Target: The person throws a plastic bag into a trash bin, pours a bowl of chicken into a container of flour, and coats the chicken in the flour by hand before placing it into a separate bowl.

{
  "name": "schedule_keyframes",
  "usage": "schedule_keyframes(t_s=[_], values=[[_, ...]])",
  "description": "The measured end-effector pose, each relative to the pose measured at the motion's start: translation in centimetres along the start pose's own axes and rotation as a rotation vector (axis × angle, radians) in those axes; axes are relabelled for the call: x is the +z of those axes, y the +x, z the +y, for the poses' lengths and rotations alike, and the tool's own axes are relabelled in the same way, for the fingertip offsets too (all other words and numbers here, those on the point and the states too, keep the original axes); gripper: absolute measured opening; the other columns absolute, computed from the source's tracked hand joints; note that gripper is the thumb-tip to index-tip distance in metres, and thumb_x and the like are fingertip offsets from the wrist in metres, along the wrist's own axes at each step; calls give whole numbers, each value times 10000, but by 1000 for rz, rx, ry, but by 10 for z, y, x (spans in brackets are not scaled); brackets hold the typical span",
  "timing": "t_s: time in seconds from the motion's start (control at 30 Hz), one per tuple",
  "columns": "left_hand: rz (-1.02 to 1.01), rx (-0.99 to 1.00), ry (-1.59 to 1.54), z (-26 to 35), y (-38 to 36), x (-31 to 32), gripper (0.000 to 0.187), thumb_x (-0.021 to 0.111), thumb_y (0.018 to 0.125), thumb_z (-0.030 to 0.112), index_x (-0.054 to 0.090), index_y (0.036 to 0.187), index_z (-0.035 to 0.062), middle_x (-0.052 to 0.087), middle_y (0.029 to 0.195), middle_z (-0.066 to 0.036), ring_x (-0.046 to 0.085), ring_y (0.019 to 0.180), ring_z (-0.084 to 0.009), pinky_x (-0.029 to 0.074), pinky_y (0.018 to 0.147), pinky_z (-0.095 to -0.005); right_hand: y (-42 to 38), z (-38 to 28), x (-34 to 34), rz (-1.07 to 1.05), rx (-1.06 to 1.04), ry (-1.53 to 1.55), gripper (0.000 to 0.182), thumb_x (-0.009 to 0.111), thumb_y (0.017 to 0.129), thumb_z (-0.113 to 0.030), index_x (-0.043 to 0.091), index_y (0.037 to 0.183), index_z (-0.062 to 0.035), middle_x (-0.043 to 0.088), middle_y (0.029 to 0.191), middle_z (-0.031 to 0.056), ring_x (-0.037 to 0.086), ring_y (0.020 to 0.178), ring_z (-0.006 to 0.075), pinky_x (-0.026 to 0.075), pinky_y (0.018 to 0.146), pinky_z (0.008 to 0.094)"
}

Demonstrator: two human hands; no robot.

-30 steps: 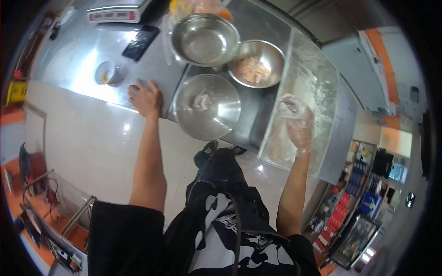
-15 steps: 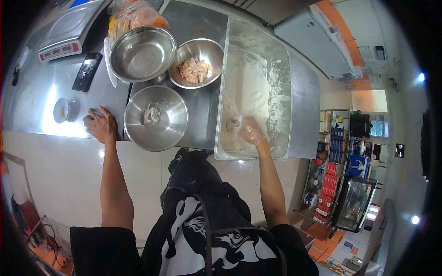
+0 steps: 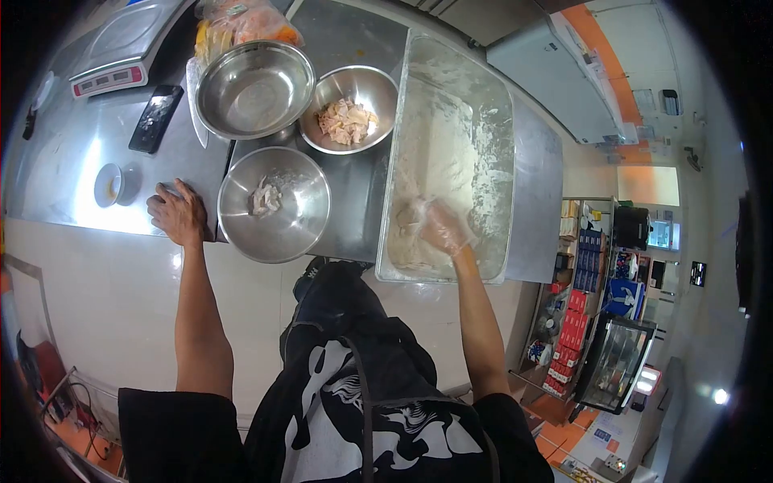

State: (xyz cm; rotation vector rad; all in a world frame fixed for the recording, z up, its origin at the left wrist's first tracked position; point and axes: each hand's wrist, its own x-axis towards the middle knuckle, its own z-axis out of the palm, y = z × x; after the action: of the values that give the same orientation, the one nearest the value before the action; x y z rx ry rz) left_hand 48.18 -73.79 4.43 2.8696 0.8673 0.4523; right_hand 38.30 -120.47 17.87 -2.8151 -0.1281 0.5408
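Observation:
My left hand (image 3: pixel 179 214) rests bare on the steel table (image 3: pixel 72 161) with its fingers spread, holding nothing. Beside it is a small white cup (image 3: pixel 109 187). My right hand (image 3: pixel 443 227), in a clear plastic glove, is inside a deep metal tray (image 3: pixel 506 185) of white flour (image 3: pixel 443 153). Motion smears its fingers, and what they may hold cannot be made out. Between my hands, a steel bowl (image 3: pixel 302 217) holds a few flour-coated pieces (image 3: pixel 266 198). Behind it, another steel bowl (image 3: pixel 386 92) contains pale pieces of raw meat (image 3: pixel 346 122), apparently chicken.
A third steel bowl (image 3: pixel 258 92) stands behind on the left, with a knife (image 3: pixel 196 105) alongside. Farther left are a phone (image 3: pixel 155 119) and a digital scale (image 3: pixel 121 48). A plastic bag of orange and yellow items (image 3: pixel 250 26) lies at the back.
My right hand has shifted slightly within the flour and is now more blurred. The left hand stays in place on the table. The whole view has moved a little.

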Motion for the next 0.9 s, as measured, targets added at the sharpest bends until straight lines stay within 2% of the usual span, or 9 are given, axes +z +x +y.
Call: schedule_keyframes(t_s=[0.13, 0.2, 0.27, 0.37, 0.5, 0.63, 0.73, 0.83, 0.9], values=[[33, -18, -18, 4, -1, -1, 500, 445, 975, 457, 543, 1245, 48, 538, 1105, -189, 512, 1075, -347, 401, 902, -463, -2, 32, 41, 148, -138, -181, 382, 730, 778, -202, 644, 1113, -39, 664, 1063, 195, 630, 989, 359, 512, 847, 421], [6, -39, -36, 6, 0, -11, 490, 460, 965, 444, 554, 1226, 40, 534, 1096, -194, 505, 1088, -346, 399, 909, -466, -4, 42, 45, 125, 255, 1073, 359, 727, 775, -191, 663, 1085, -20, 688, 1027, 187, 673, 911, 316, 535, 788, 384], [33, -33, -34, 4, 0, -7, 487, 460, 962, 442, 559, 1211, 35, 533, 1093, -195, 508, 1085, -345, 401, 908, -465, -5, 20, -1, 229, -50, 311, 346, 724, 807, -144, 679, 1120, -3, 710, 1038, 150, 683, 927, 219, 535, 838, 331], [4, -45, -36, 3, 0, -7, 489, 450, 968, 446, 557, 1195, 27, 524, 1099, -192, 496, 1099, -341, 392, 921, -460, -11, 27, -14, 247, 109, 124, 260, 703, 846, -115, 699, 1073, 13, 718, 984, 125, 673, 889, 191, 539, 810, 317], [-17, -57, -48, 7, 0, -9, 493, 441, 971, 449, 547, 1199, 24, 513, 1096, -179, 480, 1110, -330, 374, 938, -446, -21, 57, -14, 335, 55, 639, 370, 740, 833, -103, 643, 1140, 80, 709, 953, 86, 652, 853, 156, 527, 787, 275], [-36, -68, -109, 8, -1, -17, 504, 444, 966, 451, 541, 1211, 22, 515, 1098, -177, 478, 1115, -331, 367, 947, -444, -19, -82, -78, 344, 169, 744, 278, 727, 839, -152, 704, 1073, -5, 723, 935, 70, 651, 808, 112, 522, 737, 270], [-37, -51, -95, 4, 0, -10, 512, 445, 963, 456, 538, 1230, 28, 518, 1114, -186, 482, 1120, -338, 369, 947, -447, 0, -132, -87, 160, -119, 845, 293, 732, 843, -131, 689, 1090, 21, 714, 930, 80, 643, 825, 95, 523, 755, 263], [6, -51, -61, 4, 0, -5, 519, 439, 965, 459, 532, 1247, 33, 520, 1128, -196, 491, 1111, -345, 375, 937, -453, 12, -117, -79, 257, -106, 612, 310, 727, 849, -142, 678, 1091, 47, 716, 955, 99, 641, 832, 96, 522, 771, 266], [31, -32, -57, 3, -1, -2, 524, 431, 970, 464, 530, 1254, 34, 523, 1129, -202, 499, 1101, -350, 384, 925, -459, 19, -69, -63, 290, 62, 952, 331, 707, 852, -149, 666, 1105, 62, 720, 1012, 141, 675, 879, 158, 529, 822, 288]])
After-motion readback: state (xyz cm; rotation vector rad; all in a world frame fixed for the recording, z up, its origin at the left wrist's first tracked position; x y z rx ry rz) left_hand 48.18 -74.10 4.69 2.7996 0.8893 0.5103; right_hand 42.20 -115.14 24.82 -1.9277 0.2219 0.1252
